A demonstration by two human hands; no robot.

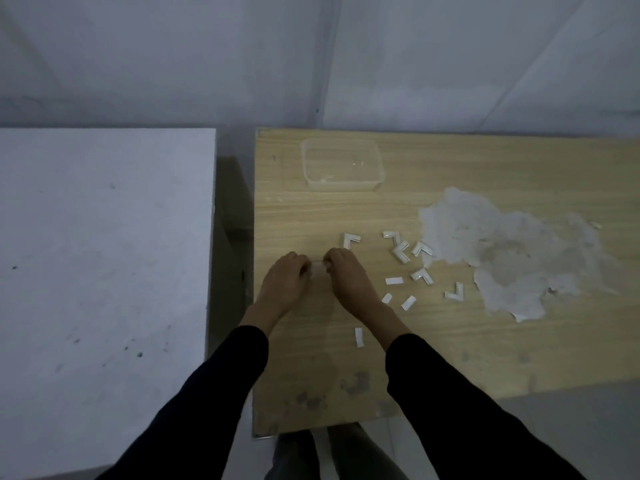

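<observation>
Wooden table (450,358), with a white surface (104,237) standing apart on its left. A peeled grey patch (502,258) marked the table's right part, and a clear plastic container (343,164) sat near its far edge. The left hand (285,278) and right hand (348,275) met over the table's left part, fingers curled. White L-shaped corner pieces (351,240) and paper strips (394,280) lay scattered to their right. A small pale piece (318,268), blurred, was pinched between both hands.
</observation>
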